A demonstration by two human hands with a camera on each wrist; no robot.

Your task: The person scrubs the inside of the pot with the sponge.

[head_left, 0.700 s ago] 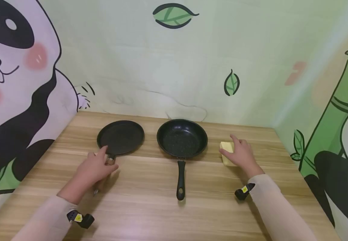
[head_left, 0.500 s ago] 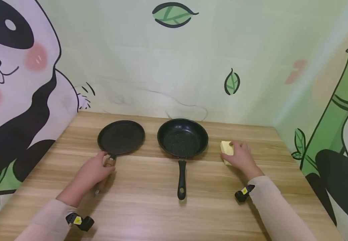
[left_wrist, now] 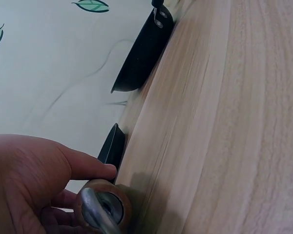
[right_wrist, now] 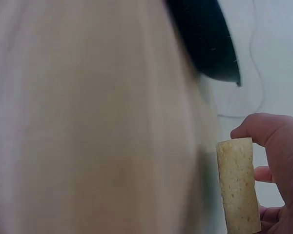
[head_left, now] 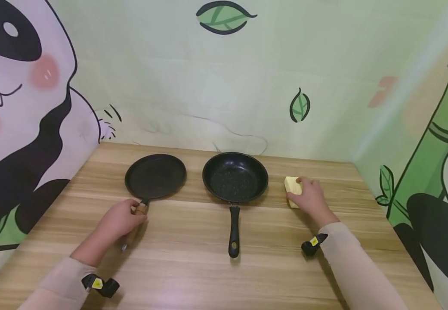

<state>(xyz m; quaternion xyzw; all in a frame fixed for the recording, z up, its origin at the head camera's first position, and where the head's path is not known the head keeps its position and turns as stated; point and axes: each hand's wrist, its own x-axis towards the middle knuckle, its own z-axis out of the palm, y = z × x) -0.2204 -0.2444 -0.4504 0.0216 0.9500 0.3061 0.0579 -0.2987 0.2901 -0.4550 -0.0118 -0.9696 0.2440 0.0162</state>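
Observation:
My left hand (head_left: 117,221) grips the wooden handle (head_left: 140,209) of a flat black crepe pan (head_left: 156,175) on the left of the table. In the left wrist view the thumb lies along the handle, whose metal hanging loop (left_wrist: 98,214) points at the camera. My right hand (head_left: 312,200) pinches a pale yellow sponge (head_left: 291,186) between thumb and fingers at the table's right. Seen from the right wrist, the porous sponge (right_wrist: 238,187) stands on edge in the fingers, close over the wood. Part of it is hidden behind the hand in the head view.
Between the hands, a deeper black frying pan (head_left: 234,177) rests on the wooden table (head_left: 193,267), its black handle (head_left: 233,230) toward me. Behind the table hangs a light green backdrop (head_left: 162,86) printed with pandas, leaves and bamboo.
My right fingers have closed on the sponge and shifted it slightly away from me. The left fingers, extended over the crepe pan's rim before, have curled around its handle.

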